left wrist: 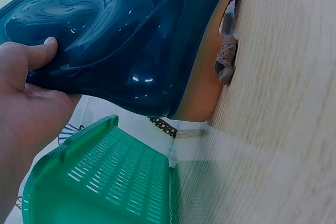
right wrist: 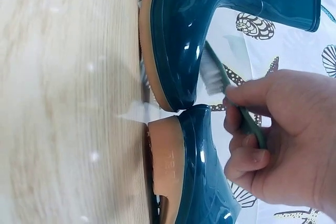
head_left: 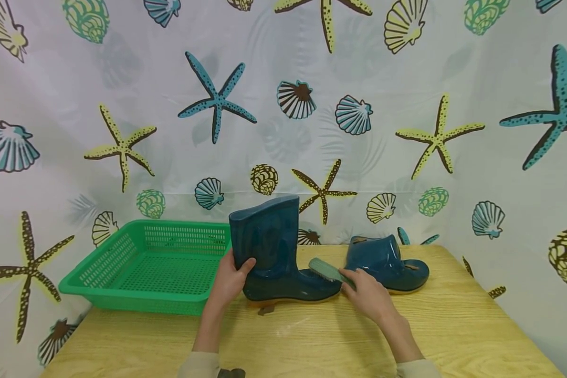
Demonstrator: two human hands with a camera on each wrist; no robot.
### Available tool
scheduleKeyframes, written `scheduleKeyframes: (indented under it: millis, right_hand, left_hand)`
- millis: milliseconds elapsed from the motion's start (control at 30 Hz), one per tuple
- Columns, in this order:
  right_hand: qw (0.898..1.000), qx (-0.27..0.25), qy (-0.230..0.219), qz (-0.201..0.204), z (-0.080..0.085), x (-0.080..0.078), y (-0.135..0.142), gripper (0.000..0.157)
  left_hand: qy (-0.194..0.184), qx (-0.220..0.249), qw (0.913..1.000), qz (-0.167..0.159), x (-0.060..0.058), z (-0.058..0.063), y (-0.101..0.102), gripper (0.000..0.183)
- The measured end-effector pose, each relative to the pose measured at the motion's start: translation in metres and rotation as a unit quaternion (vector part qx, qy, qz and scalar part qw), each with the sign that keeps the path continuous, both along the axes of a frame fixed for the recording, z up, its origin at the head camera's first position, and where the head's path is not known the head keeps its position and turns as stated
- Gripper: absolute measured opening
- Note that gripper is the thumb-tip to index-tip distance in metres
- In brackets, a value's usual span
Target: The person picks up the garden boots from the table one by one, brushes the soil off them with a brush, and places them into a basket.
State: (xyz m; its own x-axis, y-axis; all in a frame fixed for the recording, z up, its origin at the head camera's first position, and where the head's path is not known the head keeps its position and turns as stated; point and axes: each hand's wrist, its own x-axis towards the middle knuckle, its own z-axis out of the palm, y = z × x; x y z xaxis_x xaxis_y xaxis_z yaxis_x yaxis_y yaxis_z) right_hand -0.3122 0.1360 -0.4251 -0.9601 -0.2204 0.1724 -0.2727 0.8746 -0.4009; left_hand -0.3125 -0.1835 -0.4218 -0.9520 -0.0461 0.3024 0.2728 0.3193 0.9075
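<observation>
A dark blue rubber boot (head_left: pixel 270 247) with a tan sole stands upright on the table. My left hand (head_left: pixel 230 278) grips the back of its shaft, the thumb lying across the near side in the left wrist view. Between the fingers and thumb of my right hand (head_left: pixel 370 294) is the handle of a green scrub brush (head_left: pixel 326 269). Its pale bristles (right wrist: pixel 212 77) face down at the top of the boot's toe. A second blue boot (head_left: pixel 370 257) lies tipped over at the right, with brown smears on it; in the right wrist view its heel comes close to the upright boot's toe.
A green plastic basket (head_left: pixel 170 307) with slotted walls stands left of the upright boot. A brown clump (left wrist: pixel 226 59) lies by that boot's sole on the wooden table (head_left: pixel 302 341). A shell-and-starfish printed sheet (head_left: pixel 264 52) hangs behind. Something dark (head_left: pixel 231 373) shows at the bottom edge.
</observation>
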Motion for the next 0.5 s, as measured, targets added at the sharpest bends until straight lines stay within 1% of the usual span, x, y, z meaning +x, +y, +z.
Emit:
scheduleKeyframes:
  millis: [133,200,267,367,500]
  right_hand:
    - [0.999,0.010,0.004,-0.036,0.0001,-0.0007,0.0047,0.041]
    - [0.999,0.006,0.002,-0.052,0.0012,-0.0006,0.0064,0.041]
    - [0.998,-0.001,0.002,-0.061,0.0022,-0.0003,0.0073,0.042]
    - [0.999,-0.017,0.006,-0.050,0.0040,0.0004,0.0060,0.042]
    - [0.999,-0.031,-0.004,-0.011,0.0047,0.0007,0.0012,0.042]
  left_hand:
    - [0.002,-0.004,1.0000,0.002,-0.0001,0.0005,0.0006,0.049]
    - [0.001,-0.003,1.0000,0.002,0.0002,0.0005,0.0008,0.050]
    - [0.000,-0.002,1.0000,0.001,0.0004,0.0003,0.0009,0.050]
    - [0.000,0.001,1.0000,-0.003,0.0010,-0.0001,0.0011,0.050]
    - [-0.002,0.007,1.0000,-0.006,0.0011,-0.0003,0.0011,0.050]
